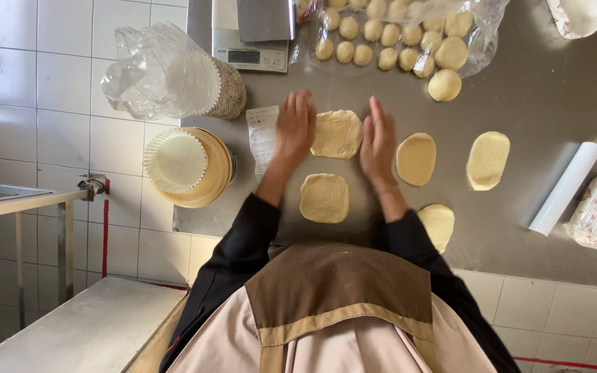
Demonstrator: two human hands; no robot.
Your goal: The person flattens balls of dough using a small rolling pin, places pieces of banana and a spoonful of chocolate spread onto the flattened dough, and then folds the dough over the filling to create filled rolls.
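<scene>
A flattened, roughly square piece of dough (336, 134) lies on the steel worktable (540, 103) between the person's two hands, the left hand (294, 131) open with fingers spread flat at its one edge and the right hand (378, 138) open on its side at the other, neither gripping it. Just below the hands lies a second flattened square of dough (324, 197), and beyond the right hand sit two oval dough discs (416, 159). Past the fingertips are a digital scale (251, 55) and a plastic bag of dough balls (395, 34); beside the left hand rests a stack of paper baking cups (177, 162).
</scene>
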